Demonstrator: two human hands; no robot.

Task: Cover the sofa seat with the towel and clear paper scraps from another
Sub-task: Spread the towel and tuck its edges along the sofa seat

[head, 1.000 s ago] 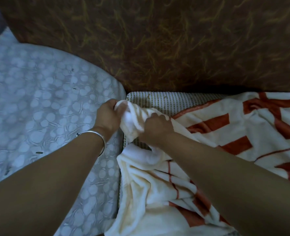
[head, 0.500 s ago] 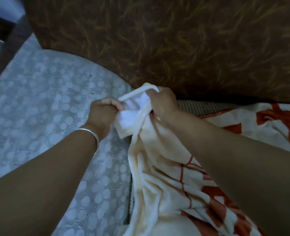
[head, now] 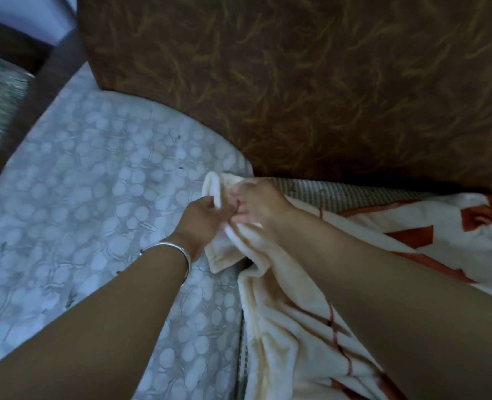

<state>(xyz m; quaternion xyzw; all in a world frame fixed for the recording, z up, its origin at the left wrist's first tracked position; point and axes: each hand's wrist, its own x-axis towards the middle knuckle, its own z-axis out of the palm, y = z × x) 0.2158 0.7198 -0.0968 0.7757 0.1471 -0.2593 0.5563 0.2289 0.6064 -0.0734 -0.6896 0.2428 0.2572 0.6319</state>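
Towel [head: 282,307] corner lower, fingers-hidden.

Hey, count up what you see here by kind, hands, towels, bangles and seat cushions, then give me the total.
Hands: 2, left hand, right hand
Towel: 1
Bangle: 1
Seat cushions: 2, pebble-patterned cushion, checked cushion
Total: 6

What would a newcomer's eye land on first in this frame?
Two bare hands meet at centre, the left hand and right hand both gripping a bunched corner of the cream towel with red stripes. Behind rises the brown sofa backrest; at left, a pale pebble-patterned seat.
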